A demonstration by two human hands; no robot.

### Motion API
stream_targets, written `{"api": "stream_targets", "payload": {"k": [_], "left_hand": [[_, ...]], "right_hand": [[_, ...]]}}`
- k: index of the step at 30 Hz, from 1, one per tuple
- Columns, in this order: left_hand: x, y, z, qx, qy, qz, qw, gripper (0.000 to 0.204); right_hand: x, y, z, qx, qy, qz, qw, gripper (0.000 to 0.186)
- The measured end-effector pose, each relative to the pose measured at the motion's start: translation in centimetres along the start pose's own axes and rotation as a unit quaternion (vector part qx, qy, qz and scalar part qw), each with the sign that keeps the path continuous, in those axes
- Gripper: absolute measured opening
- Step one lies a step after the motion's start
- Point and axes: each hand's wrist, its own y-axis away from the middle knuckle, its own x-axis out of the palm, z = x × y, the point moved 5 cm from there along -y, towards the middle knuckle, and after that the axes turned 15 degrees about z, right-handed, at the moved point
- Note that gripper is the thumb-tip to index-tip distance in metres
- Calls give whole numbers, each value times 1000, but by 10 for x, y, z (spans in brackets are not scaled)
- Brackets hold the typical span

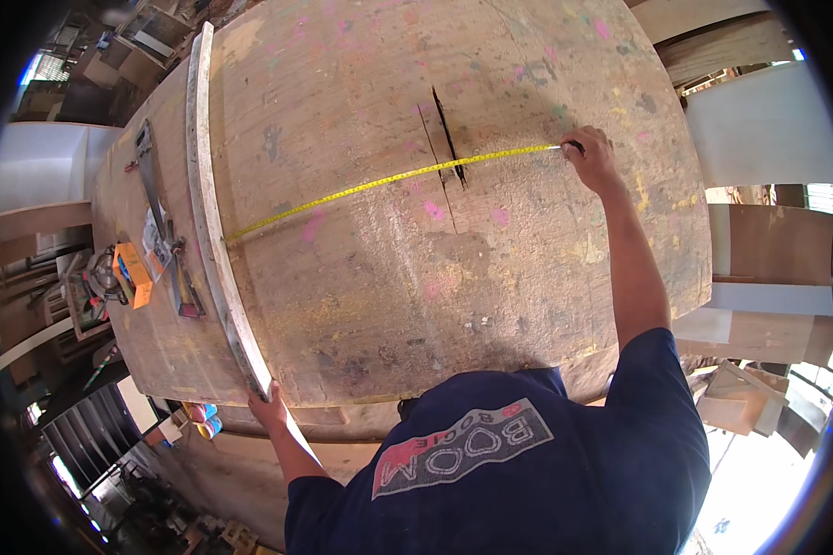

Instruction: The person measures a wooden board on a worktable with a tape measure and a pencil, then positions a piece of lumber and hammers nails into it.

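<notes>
My left hand [268, 409] is closed round the near end of a long white strip [215, 185], which lies across the left part of a worn wooden tabletop [361, 305]. Over to the right, the closed fingers of my right hand [590, 155] hold a tape measure, its case mostly hidden in my grip. From there the yellow tape [389, 180] stretches leftward across the wood, and its far end meets the side of the white strip. It passes over a dark split [449, 134] in the tabletop.
Left of the strip lie a handsaw [150, 180], a small orange box [133, 275] and a dark-bladed tool [188, 301]. A round power tool [105, 273] sits at the left edge. Boards [773, 245] stand beyond the right edge, and colourful tins [204, 421] are below at left.
</notes>
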Motion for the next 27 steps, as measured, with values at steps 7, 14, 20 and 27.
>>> {"api": "stream_targets", "payload": {"k": [7,14,20,27], "left_hand": [[3,-1,-4,-17,-12,20,1000,99],[4,-2,-3,-17,-5,34,999,101],[4,-1,0,-16,-3,28,999,101],[2,2,-7,-19,6,39,999,100]], "right_hand": [[0,-2,-4,1,-2,13,1000,15],[0,-4,-6,14,-8,23,1000,15],[0,-3,-5,22,-13,26,999,15],[0,-1,1,36,-9,32,999,16]]}}
